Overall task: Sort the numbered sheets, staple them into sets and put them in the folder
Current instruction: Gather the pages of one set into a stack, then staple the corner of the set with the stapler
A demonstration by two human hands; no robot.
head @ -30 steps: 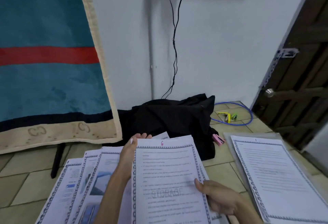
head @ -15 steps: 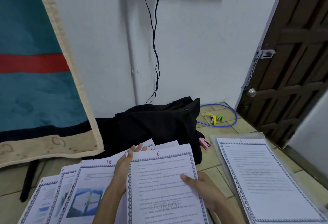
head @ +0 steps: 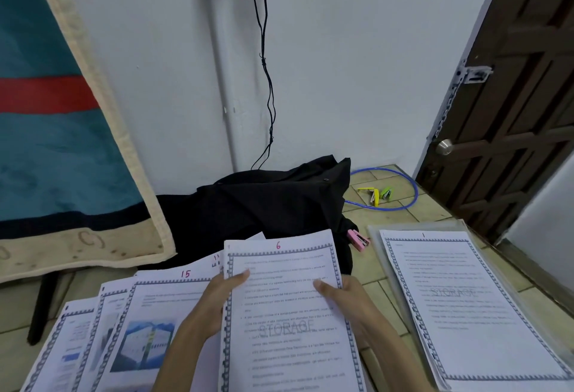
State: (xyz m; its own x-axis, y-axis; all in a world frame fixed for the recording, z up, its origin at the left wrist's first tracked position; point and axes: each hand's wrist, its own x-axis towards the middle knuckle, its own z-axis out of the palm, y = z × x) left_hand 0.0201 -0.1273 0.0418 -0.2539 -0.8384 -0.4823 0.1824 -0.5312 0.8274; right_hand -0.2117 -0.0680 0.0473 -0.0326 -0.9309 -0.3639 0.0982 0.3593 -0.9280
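Note:
Both hands hold a sheet numbered 6 [head: 285, 317], white with a blue chain border and a grey STORAGE watermark. My left hand [head: 214, 301] grips its left edge, thumb on top. My right hand [head: 344, 298] grips its right edge. To the left, a fan of sheets lies on the floor, the top one numbered 15 [head: 161, 307]. On the right, a sheet numbered 1 [head: 466, 304] lies on a clear plastic folder [head: 503, 270]. A pink stapler [head: 358, 240] rests between the stacks, by the black cloth.
A black cloth bundle [head: 267, 205] lies against the white wall behind the sheets. A yellow stapler [head: 371, 195] and a green stapler [head: 386, 192] sit inside a blue cable loop [head: 413, 186] near the dark wooden door [head: 512, 112]. A teal blanket [head: 56, 143] hangs at left.
The view has swung right and down. My left hand shifted from behind the sheet's top to its left edge; my right hand moved up along the right edge. Sheet 15 came into view.

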